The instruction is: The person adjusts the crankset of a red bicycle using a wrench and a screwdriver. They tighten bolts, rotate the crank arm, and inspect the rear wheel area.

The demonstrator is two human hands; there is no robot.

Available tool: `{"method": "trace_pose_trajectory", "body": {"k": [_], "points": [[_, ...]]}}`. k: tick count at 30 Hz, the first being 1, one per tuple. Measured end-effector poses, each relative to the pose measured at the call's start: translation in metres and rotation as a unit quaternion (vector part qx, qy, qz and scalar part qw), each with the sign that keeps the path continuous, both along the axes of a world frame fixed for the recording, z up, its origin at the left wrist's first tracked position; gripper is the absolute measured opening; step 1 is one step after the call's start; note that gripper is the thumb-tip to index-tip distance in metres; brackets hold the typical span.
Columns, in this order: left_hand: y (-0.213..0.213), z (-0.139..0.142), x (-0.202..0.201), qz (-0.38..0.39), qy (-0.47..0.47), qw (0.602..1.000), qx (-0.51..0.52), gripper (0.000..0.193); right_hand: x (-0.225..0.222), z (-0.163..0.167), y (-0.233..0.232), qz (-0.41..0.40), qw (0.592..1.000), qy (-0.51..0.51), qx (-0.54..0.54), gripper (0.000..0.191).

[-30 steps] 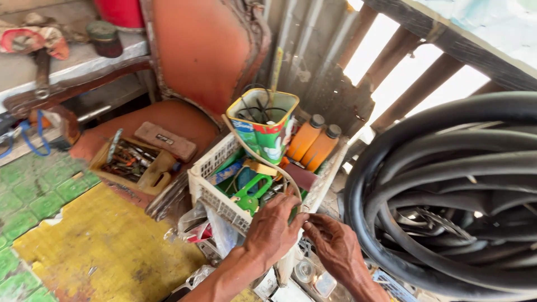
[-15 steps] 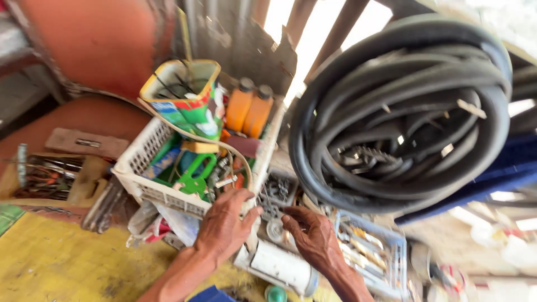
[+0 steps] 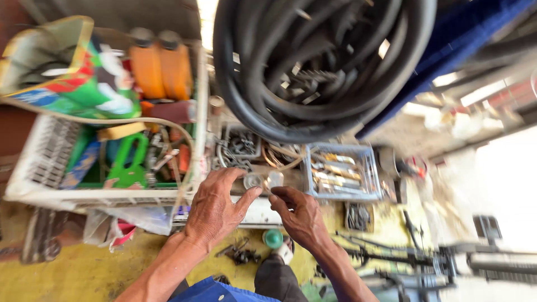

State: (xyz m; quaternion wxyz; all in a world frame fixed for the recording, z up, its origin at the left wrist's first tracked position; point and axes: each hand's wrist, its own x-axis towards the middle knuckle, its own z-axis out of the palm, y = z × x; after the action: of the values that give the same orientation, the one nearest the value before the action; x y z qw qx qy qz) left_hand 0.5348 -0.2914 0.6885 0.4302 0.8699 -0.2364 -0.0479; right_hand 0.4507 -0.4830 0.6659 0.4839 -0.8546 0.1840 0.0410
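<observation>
A: How much room do the hands have?

B: Little. The white basket [image 3: 106, 193] presses in at the left, the blue wire tray [image 3: 341, 173] at the right, and coiled black hoses [image 3: 313, 67] hang over the far side.

A: And the hands?

B: The left hand [image 3: 215, 207] lies half open, thumb touching a small round metal cap [image 3: 253, 180]. The right hand [image 3: 302, 215] curls just beside a second cap [image 3: 274, 179]; whether it grips anything cannot be told.

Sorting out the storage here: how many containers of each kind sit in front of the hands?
Orange bottles: 2
White plastic basket: 1
Blue wire basket: 1
Colourful carton: 1
Total: 5
</observation>
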Motion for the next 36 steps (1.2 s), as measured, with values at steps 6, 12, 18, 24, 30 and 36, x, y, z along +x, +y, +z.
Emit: {"method": "trace_pose_trajectory", "body": {"k": [6,12,18,24,30,36], "points": [[-0.044,-0.006,-0.001,-0.087,-0.057,0.994,0.016,0.067,-0.028,-0.011,-0.025,-0.089,0.994,0.053,0.037,0.046],[-0.090,-0.026,-0.003,-0.138,-0.069,0.987,0.034,0.077,-0.055,-0.036,-0.070,-0.125,0.992,0.011,0.018,0.046],[-0.122,-0.045,-0.003,-0.175,-0.002,0.984,0.044,0.079,-0.066,-0.049,-0.102,-0.152,0.988,0.032,0.004,0.046],[-0.136,-0.058,-0.003,-0.167,0.104,0.976,0.094,0.030,-0.071,-0.050,-0.113,-0.159,0.987,0.030,-0.009,0.043],[-0.151,-0.064,-0.001,-0.189,0.094,0.965,0.155,0.029,-0.077,-0.054,-0.115,-0.168,0.984,0.063,0.001,0.042],[-0.159,-0.069,-0.005,-0.207,0.063,0.972,0.089,0.024,-0.079,-0.060,-0.122,-0.163,0.984,0.068,0.001,0.043]]}}
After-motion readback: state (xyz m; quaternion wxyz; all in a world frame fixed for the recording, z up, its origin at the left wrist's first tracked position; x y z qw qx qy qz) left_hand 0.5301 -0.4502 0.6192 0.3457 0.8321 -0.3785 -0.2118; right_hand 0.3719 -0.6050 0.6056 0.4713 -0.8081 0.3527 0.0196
